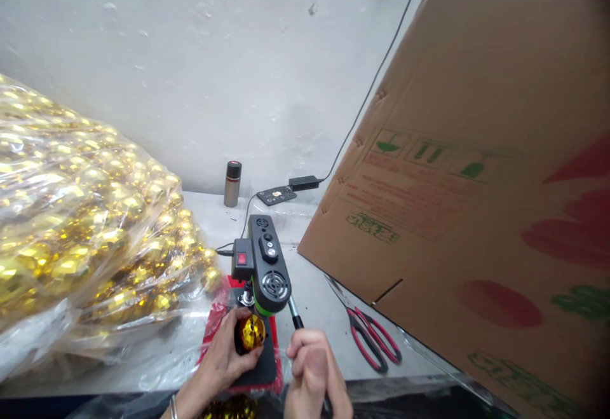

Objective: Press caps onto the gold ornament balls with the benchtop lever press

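My left hand (pixel 229 352) has its fingers and thumb wrapped round a shiny faceted gold ball (pixel 252 332), holding it on the black base under the machine's head. This small bench machine (pixel 267 266), black with green trim, looks like a mini drill press and carries a red switch (pixel 242 258). My right hand (pixel 314 368) is closed on the black-gripped lever (pixel 296 318) at the machine's right side. The machine's tip is hidden behind its head. Red sheeting (pixel 275 368) shows beneath the base.
A large clear bag (pixel 95 234) full of gold balls fills the left. At right leans a big cardboard box (pixel 452 171), with red-handled scissors (pixel 374 336) beside it. Behind stand a flask (pixel 232 184), a dark patterned pad (pixel 276 196) and a power adapter (pixel 304 182) with its cord.
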Tool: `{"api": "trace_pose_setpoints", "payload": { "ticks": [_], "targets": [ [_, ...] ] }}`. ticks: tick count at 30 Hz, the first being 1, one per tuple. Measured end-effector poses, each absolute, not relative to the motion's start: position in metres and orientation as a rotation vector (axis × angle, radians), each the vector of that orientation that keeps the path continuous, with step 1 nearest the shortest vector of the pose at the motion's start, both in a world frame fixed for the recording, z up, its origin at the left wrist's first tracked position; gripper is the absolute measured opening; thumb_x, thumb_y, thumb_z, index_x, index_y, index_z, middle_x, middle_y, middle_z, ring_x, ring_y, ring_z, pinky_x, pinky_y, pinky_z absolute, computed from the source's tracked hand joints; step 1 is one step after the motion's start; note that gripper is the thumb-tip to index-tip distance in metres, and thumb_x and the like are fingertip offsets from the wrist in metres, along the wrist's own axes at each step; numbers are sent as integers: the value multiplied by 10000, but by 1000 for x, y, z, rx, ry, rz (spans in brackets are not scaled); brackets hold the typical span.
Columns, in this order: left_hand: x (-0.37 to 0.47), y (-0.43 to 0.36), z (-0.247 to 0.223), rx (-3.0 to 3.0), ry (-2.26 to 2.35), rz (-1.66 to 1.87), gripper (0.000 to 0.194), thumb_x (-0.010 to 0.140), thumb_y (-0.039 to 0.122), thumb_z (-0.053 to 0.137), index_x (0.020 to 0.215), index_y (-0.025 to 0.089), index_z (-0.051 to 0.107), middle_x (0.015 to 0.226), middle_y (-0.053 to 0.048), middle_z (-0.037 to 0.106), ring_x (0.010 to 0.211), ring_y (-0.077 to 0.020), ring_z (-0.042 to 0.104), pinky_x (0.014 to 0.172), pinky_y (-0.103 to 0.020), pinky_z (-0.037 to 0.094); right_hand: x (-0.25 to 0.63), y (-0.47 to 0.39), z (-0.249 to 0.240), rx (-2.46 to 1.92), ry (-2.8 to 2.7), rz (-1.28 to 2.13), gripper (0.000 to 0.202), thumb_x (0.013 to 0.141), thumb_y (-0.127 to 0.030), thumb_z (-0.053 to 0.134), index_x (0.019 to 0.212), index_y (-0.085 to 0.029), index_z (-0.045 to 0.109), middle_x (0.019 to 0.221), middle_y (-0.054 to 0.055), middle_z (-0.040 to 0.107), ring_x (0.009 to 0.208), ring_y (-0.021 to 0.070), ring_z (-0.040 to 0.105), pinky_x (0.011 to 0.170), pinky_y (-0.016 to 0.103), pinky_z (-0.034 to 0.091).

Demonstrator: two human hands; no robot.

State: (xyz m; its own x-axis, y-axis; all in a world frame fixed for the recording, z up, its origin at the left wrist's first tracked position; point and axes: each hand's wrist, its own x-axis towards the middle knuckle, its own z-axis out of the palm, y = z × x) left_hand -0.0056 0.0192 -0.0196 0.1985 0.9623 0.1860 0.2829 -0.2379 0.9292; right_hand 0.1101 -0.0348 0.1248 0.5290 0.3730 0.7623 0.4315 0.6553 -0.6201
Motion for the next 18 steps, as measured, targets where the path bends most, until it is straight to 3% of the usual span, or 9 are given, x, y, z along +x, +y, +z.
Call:
{"api": "trace_pose_setpoints", "payload": {
  "ticks": [4,7,12,18],
  "targets": [
    [-6,19,-20,1667,1195,1052,509,695,308,788,1174,225,635,1164,-114,773,1100,-333,755,1005,-521,618,111,-38,99,-971,-1089,-100,489,1111,-238,388,630,-216,477,625,-53,525,564,80,510,744,253,503],
    [-6,18,-21,1653,1204,1048,508,693,310,787,1169,223,632,1166,-113,773,1101,-335,751,1014,-524,611,111,-42,89,-982,-1103,-57,499,1124,-242,350,648,-220,496,652,-63,547,587,81,513,926,279,529],
    [-5,18,-21,1637,1187,1035,466,712,306,762,1151,227,627,1189,-115,772,1113,-329,750,1029,-513,602,100,-47,89,-1020,-975,46,506,1139,-285,346,661,-211,493,698,-50,544,651,93,521,1009,337,523],
    [-4,18,-20,1637,1189,1053,489,702,307,745,1167,224,619,1175,-112,766,1112,-331,747,1027,-512,596,96,-47,89,-1002,-951,66,521,1146,-324,339,659,-211,486,698,-63,534,653,86,502,1007,314,498]
  ]
}}
